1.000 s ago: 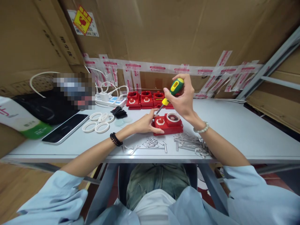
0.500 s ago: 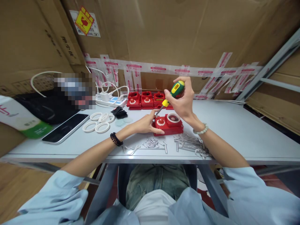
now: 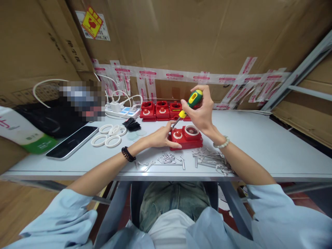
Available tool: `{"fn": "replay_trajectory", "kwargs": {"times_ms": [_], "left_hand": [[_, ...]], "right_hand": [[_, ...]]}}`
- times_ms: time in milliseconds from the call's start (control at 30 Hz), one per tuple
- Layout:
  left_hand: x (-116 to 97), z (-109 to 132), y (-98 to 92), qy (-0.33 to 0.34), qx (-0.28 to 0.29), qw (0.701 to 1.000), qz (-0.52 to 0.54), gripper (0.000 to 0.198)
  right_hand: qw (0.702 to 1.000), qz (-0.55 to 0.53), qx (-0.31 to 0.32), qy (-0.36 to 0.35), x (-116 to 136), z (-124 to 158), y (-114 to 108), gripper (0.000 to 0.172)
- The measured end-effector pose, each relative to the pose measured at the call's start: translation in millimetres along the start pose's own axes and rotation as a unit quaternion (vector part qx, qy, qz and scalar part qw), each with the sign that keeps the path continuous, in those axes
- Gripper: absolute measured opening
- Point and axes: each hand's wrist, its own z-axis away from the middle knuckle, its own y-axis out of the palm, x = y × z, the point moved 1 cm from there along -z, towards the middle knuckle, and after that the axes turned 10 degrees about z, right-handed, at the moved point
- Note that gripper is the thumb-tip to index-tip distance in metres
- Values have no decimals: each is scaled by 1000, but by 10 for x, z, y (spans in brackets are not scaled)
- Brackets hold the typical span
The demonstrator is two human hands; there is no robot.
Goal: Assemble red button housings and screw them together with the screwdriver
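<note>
My right hand [image 3: 203, 112] is closed round the green and yellow handle of a screwdriver [image 3: 194, 99], tilted with its shaft pointing down to the left. The tip meets the far left corner of a red box [image 3: 188, 142]; a screw there is too small to make out. On the box are a red dome in a white ring and a round window with a white rim. My left hand [image 3: 164, 136] grips the box's left end, thumb along the front and fingertips by the screwdriver tip. Small silver screws [image 3: 168, 158] lie in front of the box.
Several similar red boxes [image 3: 162, 111] stand in a row behind. White rings [image 3: 113, 140], clear discs [image 3: 133, 135], black pieces [image 3: 131, 124] and a phone [image 3: 72, 142] lie to the left. Metal rods with cords [image 3: 210, 160] lie near the front edge. A power strip [image 3: 123, 111] sits at the back.
My right hand and the screwdriver handle have shifted very slightly left. My left hand and the red box stay in place.
</note>
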Motion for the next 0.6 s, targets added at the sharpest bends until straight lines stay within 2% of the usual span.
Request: {"fn": "replay_trajectory", "kwargs": {"times_ms": [200, 600], "left_hand": [[-22, 4, -1, -2, 7, 1000, 10, 112], [-40, 2, -7, -12, 9, 1000, 3, 111]], "right_hand": [[1000, -2, 26, 1, 1, 26, 17, 29], [999, -2, 15, 28, -24, 3, 40, 28]]}}
